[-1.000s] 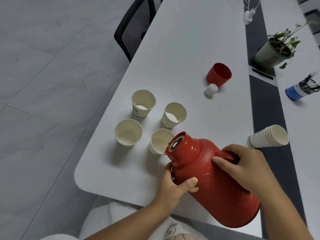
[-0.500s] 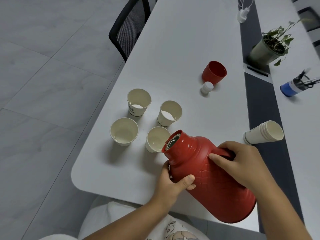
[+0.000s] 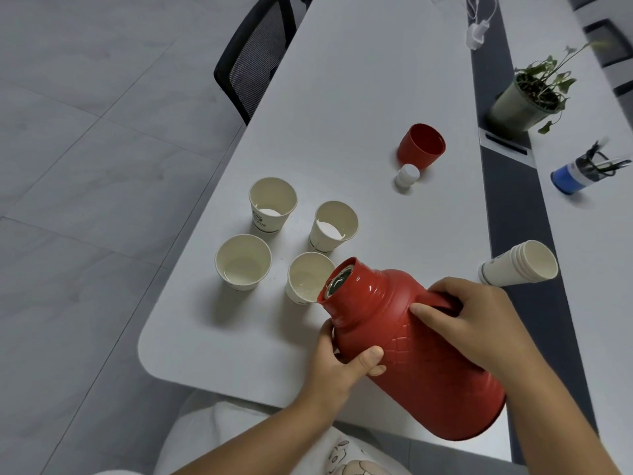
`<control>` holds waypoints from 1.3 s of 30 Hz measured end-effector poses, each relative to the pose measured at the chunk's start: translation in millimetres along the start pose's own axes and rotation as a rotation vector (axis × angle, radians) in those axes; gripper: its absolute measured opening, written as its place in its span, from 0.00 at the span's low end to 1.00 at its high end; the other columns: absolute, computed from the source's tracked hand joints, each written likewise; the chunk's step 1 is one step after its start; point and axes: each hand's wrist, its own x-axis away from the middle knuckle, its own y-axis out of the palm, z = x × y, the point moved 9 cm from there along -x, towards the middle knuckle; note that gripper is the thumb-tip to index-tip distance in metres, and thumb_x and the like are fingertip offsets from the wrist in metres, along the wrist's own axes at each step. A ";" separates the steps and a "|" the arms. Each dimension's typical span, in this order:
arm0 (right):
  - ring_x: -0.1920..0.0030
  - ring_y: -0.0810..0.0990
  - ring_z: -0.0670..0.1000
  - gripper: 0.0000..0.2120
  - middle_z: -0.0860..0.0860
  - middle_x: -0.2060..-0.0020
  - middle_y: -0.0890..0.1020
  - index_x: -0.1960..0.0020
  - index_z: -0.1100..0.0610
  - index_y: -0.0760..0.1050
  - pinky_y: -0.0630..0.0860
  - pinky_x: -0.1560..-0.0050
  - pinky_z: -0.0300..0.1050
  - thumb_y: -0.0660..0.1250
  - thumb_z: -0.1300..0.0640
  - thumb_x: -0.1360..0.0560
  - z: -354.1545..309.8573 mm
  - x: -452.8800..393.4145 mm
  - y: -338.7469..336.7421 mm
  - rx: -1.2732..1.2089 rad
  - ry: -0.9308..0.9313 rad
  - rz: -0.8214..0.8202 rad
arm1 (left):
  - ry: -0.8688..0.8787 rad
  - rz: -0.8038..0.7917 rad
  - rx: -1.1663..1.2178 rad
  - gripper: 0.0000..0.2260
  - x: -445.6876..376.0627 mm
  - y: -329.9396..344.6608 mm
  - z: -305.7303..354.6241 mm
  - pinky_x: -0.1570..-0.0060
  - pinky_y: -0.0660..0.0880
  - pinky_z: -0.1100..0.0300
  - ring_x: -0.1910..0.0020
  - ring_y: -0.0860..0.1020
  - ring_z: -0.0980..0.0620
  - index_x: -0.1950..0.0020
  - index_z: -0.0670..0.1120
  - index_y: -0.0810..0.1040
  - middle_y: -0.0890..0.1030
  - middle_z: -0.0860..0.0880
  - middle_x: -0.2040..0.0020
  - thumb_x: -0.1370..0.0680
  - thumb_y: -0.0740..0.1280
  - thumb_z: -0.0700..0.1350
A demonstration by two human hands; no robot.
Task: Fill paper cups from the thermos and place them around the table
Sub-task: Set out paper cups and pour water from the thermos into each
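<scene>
A red thermos (image 3: 416, 351) is tipped to the left, its open mouth over the rim of the near right paper cup (image 3: 305, 279). My right hand (image 3: 476, 320) grips the thermos handle. My left hand (image 3: 342, 363) holds the body below the neck, thumb on the front. Three more paper cups stand upright in a cluster: near left (image 3: 243, 262), far left (image 3: 272, 204), far right (image 3: 334, 226). The two near cups hold a little liquid. All stand on the white table (image 3: 342, 97).
The red thermos lid (image 3: 422, 145) and a white stopper (image 3: 407, 176) lie farther back. A stack of spare paper cups (image 3: 519, 264) lies on its side at the right. A potted plant (image 3: 529, 94), a blue pen holder (image 3: 579, 174) and a black chair (image 3: 255, 53) are around.
The thermos has tipped a bit lower, its mouth now over the near right cup's rim. Both hands keep the same hold.
</scene>
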 end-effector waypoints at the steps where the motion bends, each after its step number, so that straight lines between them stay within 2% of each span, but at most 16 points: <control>1: 0.64 0.76 0.45 0.07 0.42 0.70 0.77 0.58 0.55 0.79 0.72 0.62 0.40 0.70 0.52 0.33 -0.3 -0.4 0.4 0.000 0.000 -0.001 | -0.001 -0.004 0.003 0.21 0.1 0.0 0.2 0.64 0.74 0.72 0.60 0.81 0.64 0.48 0.50 0.70 0.79 0.50 0.52 0.39 0.70 0.44; 4: 0.63 0.77 0.45 0.07 0.43 0.69 0.77 0.58 0.54 0.79 0.73 0.62 0.42 0.70 0.52 0.33 -1.0 -0.7 0.9 -0.005 -0.002 -0.001 | -0.004 -0.012 0.009 0.26 0.6 -0.2 0.6 0.64 0.75 0.71 0.59 0.81 0.63 0.47 0.50 0.69 0.79 0.49 0.51 0.41 0.74 0.47; 7: 0.63 0.77 0.45 0.07 0.42 0.69 0.77 0.58 0.54 0.79 0.72 0.62 0.41 0.70 0.52 0.33 -0.6 -0.9 0.8 -0.006 -0.003 0.004 | -0.022 -0.010 -0.007 0.32 0.8 -0.2 -0.9 0.56 0.79 0.63 0.54 0.81 0.57 0.45 0.50 0.69 0.79 0.48 0.49 0.46 0.73 0.55; 9: 0.63 0.77 0.45 0.07 0.43 0.69 0.77 0.58 0.54 0.79 0.72 0.62 0.41 0.70 0.52 0.33 -0.5 -0.9 0.6 -0.008 -0.004 0.006 | -0.033 -0.007 -0.014 0.31 1.0 -0.9 -1.3 0.56 0.79 0.62 0.54 0.81 0.56 0.43 0.48 0.69 0.79 0.47 0.49 0.43 0.75 0.51; 12: 0.63 0.77 0.46 0.06 0.45 0.69 0.78 0.59 0.54 0.78 0.73 0.62 0.42 0.70 0.52 0.33 -0.7 -0.3 0.3 -0.020 -0.009 0.009 | -0.027 -0.015 0.014 0.21 0.8 -0.1 0.2 0.67 0.76 0.71 0.60 0.81 0.62 0.46 0.48 0.69 0.77 0.46 0.51 0.36 0.73 0.41; 15: 0.63 0.77 0.47 0.04 0.45 0.68 0.79 0.61 0.52 0.76 0.73 0.63 0.41 0.70 0.52 0.33 -0.5 0.7 1.2 -0.043 -0.013 0.006 | -0.020 -0.009 0.011 0.22 0.3 -0.7 0.8 0.67 0.76 0.69 0.60 0.82 0.59 0.47 0.50 0.69 0.78 0.45 0.50 0.38 0.71 0.42; 18: 0.65 0.77 0.45 0.04 0.44 0.69 0.79 0.63 0.50 0.75 0.72 0.64 0.38 0.71 0.53 0.34 4.9 4.1 0.8 -0.093 -0.003 0.021 | 0.001 -0.014 -0.003 0.25 0.6 -0.9 3.9 0.67 0.77 0.68 0.58 0.82 0.58 0.46 0.52 0.68 0.77 0.46 0.48 0.37 0.75 0.42; 20: 0.66 0.77 0.44 0.07 0.43 0.71 0.79 0.66 0.48 0.75 0.70 0.66 0.37 0.72 0.55 0.35 11.6 9.0 -1.0 -0.155 0.009 0.054 | 0.019 -0.017 -0.056 0.31 1.3 -1.3 6.2 0.64 0.78 0.68 0.54 0.81 0.60 0.45 0.55 0.68 0.77 0.50 0.46 0.43 0.78 0.48; 23: 0.63 0.77 0.42 0.09 0.45 0.71 0.80 0.69 0.47 0.76 0.70 0.67 0.36 0.74 0.57 0.36 26.9 18.7 -4.9 -0.303 0.038 0.141 | 0.025 0.031 -0.209 0.36 1.9 -5.1 8.5 0.56 0.79 0.64 0.51 0.80 0.59 0.46 0.63 0.66 0.75 0.58 0.46 0.51 0.76 0.56; 25: 0.66 0.77 0.43 0.07 0.43 0.71 0.81 0.71 0.49 0.76 0.70 0.68 0.31 0.73 0.54 0.38 37.5 25.3 -7.9 -0.432 0.053 0.218 | 0.065 0.067 -0.332 0.38 1.5 -6.0 13.9 0.53 0.75 0.68 0.50 0.77 0.66 0.46 0.67 0.64 0.74 0.66 0.47 0.52 0.75 0.59; 27: 0.70 0.77 0.44 0.02 0.46 0.71 0.81 0.70 0.50 0.77 0.69 0.71 0.30 0.69 0.55 0.39 51.2 29.0 -9.9 -0.563 0.088 0.281 | 0.114 0.083 -0.447 0.40 0.7 -1.2 22.1 0.53 0.69 0.74 0.50 0.72 0.76 0.46 0.73 0.59 0.71 0.73 0.49 0.53 0.74 0.61; 30: 0.77 0.72 0.46 0.10 0.55 0.75 0.78 0.71 0.55 0.76 0.70 0.75 0.40 0.70 0.66 0.33 78.7 27.7 -5.2 -0.790 0.157 0.336 | 0.201 0.072 -0.550 0.43 -6.2 14.1 38.9 0.56 0.65 0.82 0.48 0.65 0.83 0.46 0.79 0.54 0.68 0.78 0.49 0.53 0.73 0.63; 32: 0.81 0.68 0.45 0.16 0.53 0.81 0.72 0.73 0.59 0.74 0.69 0.74 0.46 0.63 0.71 0.29 94.4 21.4 -2.2 -0.914 0.222 0.353 | 0.275 0.039 -0.593 0.43 -17.1 30.2 53.7 0.55 0.63 0.85 0.46 0.64 0.83 0.44 0.80 0.53 0.68 0.80 0.47 0.52 0.74 0.62; 36: 0.82 0.67 0.43 0.18 0.48 0.84 0.69 0.75 0.60 0.71 0.73 0.71 0.56 0.60 0.67 0.26 117.6 -9.0 -4.1 -0.971 0.293 0.334 | 0.360 -0.027 -0.679 0.40 -53.4 62.9 79.9 0.52 0.63 0.85 0.43 0.66 0.78 0.43 0.77 0.56 0.70 0.73 0.43 0.49 0.73 0.60; 39: 0.79 0.68 0.45 0.16 0.48 0.84 0.68 0.73 0.67 0.69 0.72 0.72 0.52 0.62 0.66 0.27 132.7 -43.1 -11.5 -0.931 0.281 0.352 | 0.355 -0.061 -0.717 0.39 -86.6 80.3 91.7 0.51 0.65 0.83 0.43 0.68 0.76 0.43 0.74 0.59 0.71 0.68 0.42 0.48 0.73 0.60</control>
